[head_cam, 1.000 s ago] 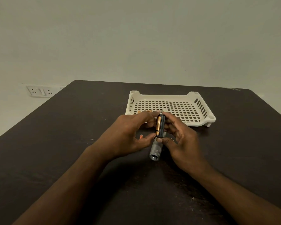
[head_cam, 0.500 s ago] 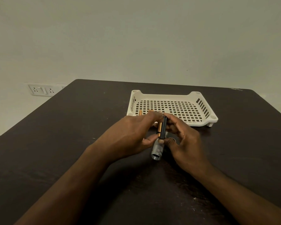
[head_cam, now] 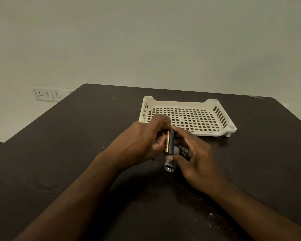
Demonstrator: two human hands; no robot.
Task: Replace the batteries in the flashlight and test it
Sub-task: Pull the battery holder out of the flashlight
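A black battery holder (head_cam: 171, 142) with a copper-and-black battery (head_cam: 167, 141) in its side is held upright between both hands above the table. My left hand (head_cam: 142, 141) grips it from the left, fingers curled over its top. My right hand (head_cam: 195, 159) pinches it from the right, thumb at its lower end. Below them the grey flashlight body (head_cam: 169, 166) lies on the table, open end toward me. A round black tail cap (head_cam: 184, 151) lies beside it, under my right fingers.
A cream perforated plastic tray (head_cam: 221, 131) stands just behind the hands on the dark table (head_cam: 76, 153). A wall socket plate (head_cam: 47, 95) is on the wall at the far left. The table's edges run at the left and right.
The holder has turned in my hands, so the battery side now faces left. My left fingers have closed further over its top. The orange batteries seen near the tray are now hidden.
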